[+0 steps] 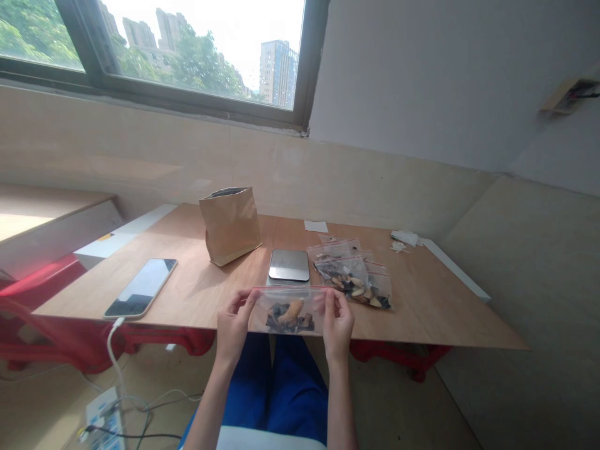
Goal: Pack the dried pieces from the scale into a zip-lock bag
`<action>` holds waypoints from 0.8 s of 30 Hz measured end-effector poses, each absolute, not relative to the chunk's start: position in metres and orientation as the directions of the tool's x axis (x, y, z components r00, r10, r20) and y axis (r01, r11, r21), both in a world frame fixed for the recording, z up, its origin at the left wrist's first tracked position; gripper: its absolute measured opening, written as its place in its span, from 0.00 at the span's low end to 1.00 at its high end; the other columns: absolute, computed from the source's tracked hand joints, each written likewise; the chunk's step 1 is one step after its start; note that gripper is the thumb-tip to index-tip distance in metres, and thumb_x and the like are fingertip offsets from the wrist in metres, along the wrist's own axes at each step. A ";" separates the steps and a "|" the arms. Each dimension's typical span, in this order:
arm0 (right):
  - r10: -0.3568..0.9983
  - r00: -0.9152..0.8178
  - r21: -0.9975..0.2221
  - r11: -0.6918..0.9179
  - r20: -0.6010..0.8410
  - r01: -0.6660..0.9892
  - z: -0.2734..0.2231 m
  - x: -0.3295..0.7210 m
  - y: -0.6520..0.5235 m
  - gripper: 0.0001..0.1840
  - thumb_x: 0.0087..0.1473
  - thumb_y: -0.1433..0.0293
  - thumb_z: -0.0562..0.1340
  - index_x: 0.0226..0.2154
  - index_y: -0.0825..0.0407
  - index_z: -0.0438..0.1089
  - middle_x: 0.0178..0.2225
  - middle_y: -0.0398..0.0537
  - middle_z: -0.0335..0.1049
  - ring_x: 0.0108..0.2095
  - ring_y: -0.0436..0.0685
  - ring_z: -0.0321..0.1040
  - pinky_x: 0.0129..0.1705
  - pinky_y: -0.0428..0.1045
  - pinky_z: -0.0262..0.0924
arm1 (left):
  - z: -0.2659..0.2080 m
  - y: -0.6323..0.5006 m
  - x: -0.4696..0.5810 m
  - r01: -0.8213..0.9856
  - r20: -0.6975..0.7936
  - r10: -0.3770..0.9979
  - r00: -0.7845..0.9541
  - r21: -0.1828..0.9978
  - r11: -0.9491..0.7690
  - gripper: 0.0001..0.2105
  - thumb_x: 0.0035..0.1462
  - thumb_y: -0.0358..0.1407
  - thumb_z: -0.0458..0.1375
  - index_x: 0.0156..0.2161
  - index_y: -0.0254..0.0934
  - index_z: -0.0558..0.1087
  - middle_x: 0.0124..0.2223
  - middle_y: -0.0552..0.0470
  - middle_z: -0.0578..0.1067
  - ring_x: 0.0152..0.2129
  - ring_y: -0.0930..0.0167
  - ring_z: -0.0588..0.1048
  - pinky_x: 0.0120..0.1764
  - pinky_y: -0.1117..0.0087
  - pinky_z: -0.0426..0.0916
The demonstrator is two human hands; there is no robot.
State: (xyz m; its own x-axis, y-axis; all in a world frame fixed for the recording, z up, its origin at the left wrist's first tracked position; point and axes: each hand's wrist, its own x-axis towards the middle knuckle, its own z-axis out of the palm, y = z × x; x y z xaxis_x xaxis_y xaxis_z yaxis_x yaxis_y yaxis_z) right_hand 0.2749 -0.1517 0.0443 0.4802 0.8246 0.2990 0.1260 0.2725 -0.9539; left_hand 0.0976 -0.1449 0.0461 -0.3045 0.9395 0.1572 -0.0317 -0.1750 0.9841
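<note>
A clear zip bag [290, 315] with dark and tan dried pieces inside is stretched between both hands at the table's front edge. My left hand [235, 319] pinches its upper left corner by the red-lined seal. At the upper right corner, my right hand [337, 319] grips the bag the same way. Just beyond the bag lies a small scale [289, 265] with a bare silver plate. To the right of the scale, several filled zip bags [354, 278] overlap in a pile. A brown paper pouch [230, 228] stands upright with its top open, behind and left of the scale.
On the wooden table [435, 300], a phone [140, 289] with a white cable lies at the left. A white card [315, 226] and crumpled white scraps [405, 239] are toward the back. Below, red stools [169, 340] and a power strip [105, 419] show.
</note>
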 end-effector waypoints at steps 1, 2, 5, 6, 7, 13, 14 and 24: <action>0.821 0.479 -0.950 0.281 0.311 0.135 0.044 0.274 -0.152 0.22 0.54 0.53 0.56 0.31 0.55 0.68 0.25 0.48 0.72 0.22 0.52 0.66 0.28 0.47 0.62 | 0.046 -0.145 0.097 -0.027 0.160 0.939 -0.304 0.984 -0.177 0.14 0.47 0.46 0.61 0.30 0.36 0.74 0.30 0.50 0.76 0.31 0.68 0.73 0.37 0.72 0.65; 0.818 0.478 -0.947 0.287 0.319 0.142 0.045 0.274 -0.153 0.21 0.54 0.53 0.56 0.31 0.55 0.68 0.25 0.48 0.72 0.23 0.52 0.66 0.29 0.47 0.62 | 0.045 -0.145 0.097 -0.025 0.165 0.938 -0.304 0.983 -0.181 0.14 0.47 0.46 0.61 0.30 0.36 0.74 0.31 0.50 0.76 0.31 0.68 0.73 0.36 0.71 0.65; 0.814 0.475 -0.943 0.296 0.334 0.155 0.045 0.274 -0.154 0.20 0.55 0.55 0.56 0.31 0.55 0.68 0.26 0.49 0.73 0.23 0.51 0.66 0.31 0.47 0.63 | 0.044 -0.146 0.097 -0.015 0.177 0.931 -0.319 0.981 -0.191 0.14 0.48 0.47 0.61 0.31 0.36 0.74 0.31 0.50 0.75 0.32 0.67 0.72 0.36 0.71 0.65; 0.814 0.474 -0.942 0.297 0.336 0.158 0.045 0.274 -0.154 0.19 0.55 0.55 0.56 0.30 0.55 0.68 0.27 0.49 0.73 0.23 0.51 0.66 0.31 0.47 0.63 | 0.044 -0.146 0.097 -0.006 0.181 0.927 -0.328 0.981 -0.194 0.14 0.48 0.47 0.60 0.31 0.36 0.74 0.31 0.50 0.75 0.32 0.67 0.72 0.37 0.71 0.65; 0.813 0.473 -0.941 0.298 0.338 0.161 0.045 0.274 -0.155 0.19 0.55 0.55 0.56 0.30 0.55 0.68 0.27 0.49 0.73 0.23 0.51 0.66 0.31 0.47 0.63 | 0.044 -0.147 0.097 0.003 0.185 0.923 -0.338 0.981 -0.196 0.14 0.48 0.47 0.60 0.31 0.36 0.73 0.32 0.50 0.75 0.33 0.67 0.72 0.37 0.71 0.65; 0.809 0.490 -0.945 0.301 0.325 0.129 0.045 0.270 -0.153 0.19 0.54 0.55 0.56 0.29 0.55 0.68 0.26 0.49 0.73 0.24 0.52 0.66 0.32 0.47 0.62 | 0.048 -0.149 0.104 -0.077 0.145 0.912 -0.383 0.979 -0.188 0.16 0.47 0.49 0.60 0.30 0.36 0.71 0.29 0.50 0.74 0.30 0.68 0.73 0.34 0.71 0.66; 0.813 0.488 -0.946 0.302 0.318 0.115 0.046 0.269 -0.153 0.20 0.54 0.54 0.57 0.28 0.55 0.69 0.25 0.49 0.73 0.25 0.52 0.66 0.32 0.47 0.62 | 0.048 -0.148 0.106 -0.109 0.129 0.912 -0.388 0.977 -0.184 0.17 0.48 0.49 0.60 0.30 0.35 0.70 0.29 0.51 0.74 0.29 0.69 0.73 0.34 0.71 0.67; 0.869 0.380 -0.946 0.315 0.318 0.073 0.045 0.258 -0.151 0.17 0.52 0.56 0.60 0.26 0.54 0.69 0.26 0.46 0.71 0.28 0.52 0.66 0.35 0.48 0.62 | 0.044 -0.142 0.113 -0.476 -0.019 0.951 -0.309 0.869 -0.137 0.19 0.45 0.50 0.62 0.33 0.36 0.65 0.28 0.55 0.73 0.26 0.74 0.73 0.32 0.74 0.68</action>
State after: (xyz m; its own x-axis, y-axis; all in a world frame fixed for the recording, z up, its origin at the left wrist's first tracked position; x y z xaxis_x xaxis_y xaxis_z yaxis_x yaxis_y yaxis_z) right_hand 0.2584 -0.1506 0.0446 0.3799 0.8686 0.3180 0.0730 0.3145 -0.9464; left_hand 0.1127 -0.1417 0.0435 -0.3092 0.9508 -0.0193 -0.4761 -0.1372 0.8686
